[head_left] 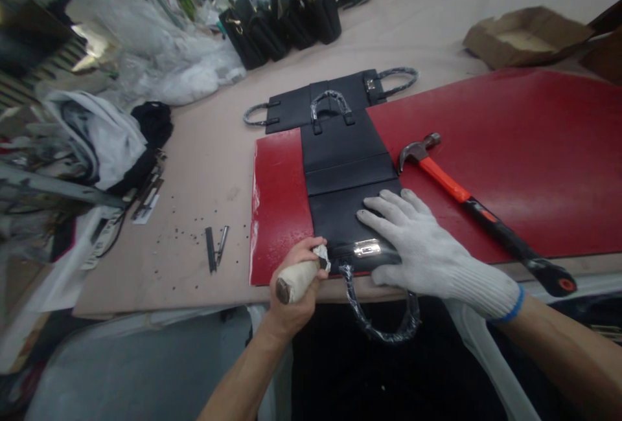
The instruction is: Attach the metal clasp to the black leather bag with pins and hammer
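Note:
My bare left hand is closed around a hand tool with a thick, whitish wrapped handle. Its working end is hard to make out near the left edge of a black leather bag panel. Fingers spread, my right hand in a white knit glove lies flat on that panel. Between the hands, a shiny metal clasp sits on the panel. One plastic-wrapped handle hangs over the table's front edge; another wrapped handle is at the panel's far end.
A claw hammer lies on the red board to the right. Two small metal punches rest among dark bits on the left. Behind are another black bag panel, several black bags and a cardboard tray.

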A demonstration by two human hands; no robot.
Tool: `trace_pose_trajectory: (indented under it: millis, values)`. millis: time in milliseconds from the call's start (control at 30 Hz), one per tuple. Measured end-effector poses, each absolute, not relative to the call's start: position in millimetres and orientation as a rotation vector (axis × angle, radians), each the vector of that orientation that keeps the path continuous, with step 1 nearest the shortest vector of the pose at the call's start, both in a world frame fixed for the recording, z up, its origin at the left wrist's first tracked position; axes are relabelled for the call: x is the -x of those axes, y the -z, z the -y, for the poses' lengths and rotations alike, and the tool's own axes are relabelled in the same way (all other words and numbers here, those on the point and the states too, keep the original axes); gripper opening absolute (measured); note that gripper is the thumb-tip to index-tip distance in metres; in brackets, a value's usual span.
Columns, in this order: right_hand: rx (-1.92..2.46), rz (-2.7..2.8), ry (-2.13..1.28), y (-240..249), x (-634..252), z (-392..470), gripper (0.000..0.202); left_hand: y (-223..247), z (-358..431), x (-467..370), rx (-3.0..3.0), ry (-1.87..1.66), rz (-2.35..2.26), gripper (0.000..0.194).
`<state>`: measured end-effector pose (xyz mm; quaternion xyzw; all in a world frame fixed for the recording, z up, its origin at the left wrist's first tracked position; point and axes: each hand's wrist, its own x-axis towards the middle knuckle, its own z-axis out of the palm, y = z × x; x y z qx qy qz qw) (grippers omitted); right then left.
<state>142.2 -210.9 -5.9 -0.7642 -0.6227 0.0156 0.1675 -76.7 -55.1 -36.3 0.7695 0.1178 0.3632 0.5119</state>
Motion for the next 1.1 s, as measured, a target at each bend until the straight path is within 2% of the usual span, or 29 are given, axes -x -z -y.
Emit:
trace_pose_trajectory:
  millis: [167, 500, 900, 1100]
  values:
    - [2.167, 1.771, -0.044, 6.3, -142.4, 210.8, 0.089, 44.3, 72.3, 82.9, -1.831, -0.975, -0.412, 0.024]
    - [2.156, 1.79, -0.048, 7.0, -144.2, 211.2, 0.092, 31.7, 61.1, 76.4, -1.704, -0.818, -0.481, 0.015]
    - [2.173, 1.821, -0.037, 10.3, -145.6, 210.6, 0.096, 36.2, 76.6, 78.2, -1.738, -0.973, -0.566, 0.016]
    - [2.177, 1.825, -0.083, 7.9, -146.0, 210.9, 0.094, 32.0, 72.0, 77.6, -1.731, -0.9, -0.562, 0.013]
